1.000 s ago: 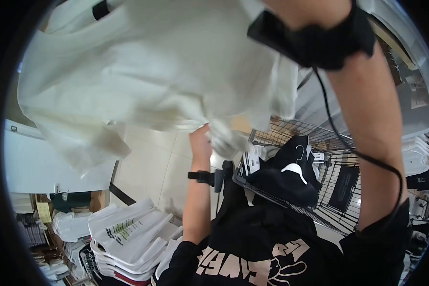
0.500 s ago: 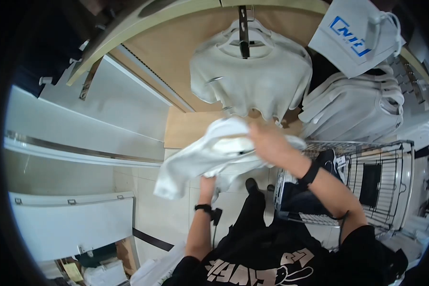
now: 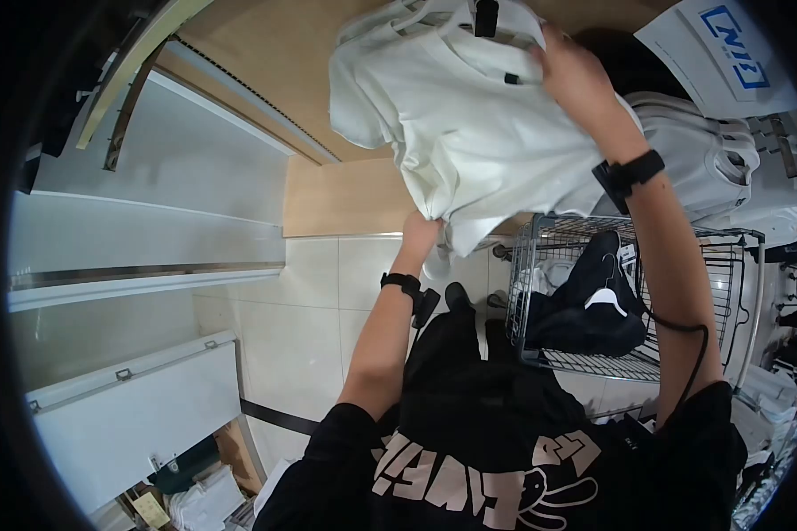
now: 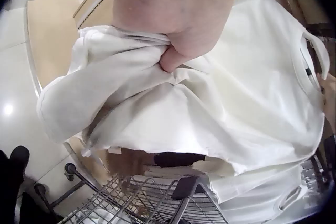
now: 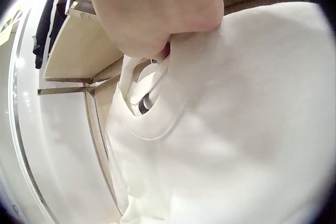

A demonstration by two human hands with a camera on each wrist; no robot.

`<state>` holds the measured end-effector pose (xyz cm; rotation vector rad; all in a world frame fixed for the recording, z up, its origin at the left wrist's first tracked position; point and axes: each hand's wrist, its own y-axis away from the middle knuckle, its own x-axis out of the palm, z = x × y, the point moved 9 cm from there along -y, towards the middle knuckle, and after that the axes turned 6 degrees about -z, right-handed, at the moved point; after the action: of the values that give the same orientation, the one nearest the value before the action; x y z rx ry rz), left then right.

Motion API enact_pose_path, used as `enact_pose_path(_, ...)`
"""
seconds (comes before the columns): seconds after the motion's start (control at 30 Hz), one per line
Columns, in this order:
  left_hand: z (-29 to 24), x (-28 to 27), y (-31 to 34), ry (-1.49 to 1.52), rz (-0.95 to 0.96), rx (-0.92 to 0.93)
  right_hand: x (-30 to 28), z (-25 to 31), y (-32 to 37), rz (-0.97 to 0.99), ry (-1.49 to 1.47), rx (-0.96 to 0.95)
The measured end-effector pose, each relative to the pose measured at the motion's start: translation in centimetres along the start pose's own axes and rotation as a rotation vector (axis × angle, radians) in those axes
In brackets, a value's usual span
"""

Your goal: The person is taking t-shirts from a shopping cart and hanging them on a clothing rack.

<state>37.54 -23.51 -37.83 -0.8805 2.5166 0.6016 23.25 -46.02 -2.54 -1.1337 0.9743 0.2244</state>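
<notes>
A white T-shirt [image 3: 514, 133] with a small dark neck label spreads between my two hands, in front of another white shirt [image 3: 356, 97] on the rack. My right hand [image 3: 584, 84] grips it at the collar, beside the shoulder of a white hanger [image 3: 530, 22]. In the right wrist view, the fingers curl behind the neckline [image 5: 157, 129], mostly hidden by cloth. Lower down, my left hand [image 3: 421, 232] pinches the shirt's gathered lower part; the left wrist view shows folds [image 4: 173, 77] bunched under the thumb.
A wire shopping cart [image 3: 540, 354] with dark clothing [image 3: 584, 310] and a white hanger [image 3: 605, 302] stands by my right leg. Pale shirts [image 3: 682, 150] hang at the right below a white printed sign [image 3: 731, 53]. White shelving [image 3: 150, 221] lines the left, above an angled white panel [image 3: 142, 407].
The T-shirt was close before the camera, then lower and blurred over the floor; now it is up at the rack. My right hand has risen with the collar, and the left keeps its hold.
</notes>
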Motion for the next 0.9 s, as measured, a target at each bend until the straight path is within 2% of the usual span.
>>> enact_pose_path(0.03, -0.7, -0.6, -0.3, -0.021, 0.001, 0.006, -0.4, 0.3, -0.6, -0.078, -0.025, -0.052)
enact_pose_path(0.07, 0.5, -0.2, -1.4, 0.031, 0.004, -0.012, 0.9, -0.2, -1.3, 0.116, 0.029, 0.075)
enact_pose_path(0.1, 0.8, -0.2, -1.9, 0.025, 0.017, -0.021, 1.1, 0.2, -1.6, 0.129, 0.029, 0.086)
enact_pose_path(0.17, 0.3, -0.6, -2.9, 0.003, -0.021, 0.076, 0.0, 1.5, -2.2, -0.042, -0.025, 0.023)
enact_pose_path(0.2, 0.1, -0.5, -2.9, 0.0, -0.006, 0.063, -0.5, 2.4, -2.2, -0.217, -0.025, -0.135)
enact_pose_path(0.23, -0.1, -0.6, -2.9, -0.022, 0.0, 0.066, 0.7, 1.9, -2.0, -0.197, -0.025, -0.122)
enact_pose_path(0.3, 2.0, 0.1, -2.9, -0.049, 0.032, 0.048, 4.0, 0.7, -1.5, 0.086, 0.047, 0.096)
enact_pose_path(0.37, 3.8, 1.1, -3.7, -0.111, 0.081, 0.025, 4.2, 0.9, -1.3, 0.056, 0.026, 0.096)
enact_pose_path(0.4, 4.7, 1.2, -3.8, -0.287, 0.1, -0.02, 4.8, 0.8, -1.1, 0.097, 0.016, 0.099)
enact_pose_path(0.47, 6.2, 1.6, -4.4, -0.298, 0.122, 0.003, 5.6, 0.2, -0.8, 0.131, 0.01, 0.107)
enact_pose_path(0.57, 6.1, 0.5, -5.5, -0.405, 0.093, 0.059, 7.2, -0.6, -0.5, 0.103, -0.021, 0.054)
enact_pose_path(0.63, 5.7, -0.9, -7.1, -0.504, 0.052, 0.103, 7.7, -0.4, -0.8, -0.082, -0.106, -0.127)
enact_pose_path(0.7, 6.7, -1.2, -8.5, -0.243, 0.166, -0.025, 9.4, -1.2, -1.1, -0.006, -0.055, -0.076)
enact_pose_path(0.73, 5.7, -1.5, -8.2, -0.245, 0.17, -0.023, 10.2, -1.4, -1.2, 0.069, -0.008, -0.032)
enact_pose_path(0.83, 4.5, -2.4, -6.9, -0.158, 0.14, -0.067, 9.8, -1.3, -0.7, 0.017, 0.082, -0.063)
enact_pose_path(0.9, 7.9, -1.2, -6.0, -0.2, 0.274, -0.174, 8.7, -1.2, -0.3, -0.001, 0.085, -0.064)
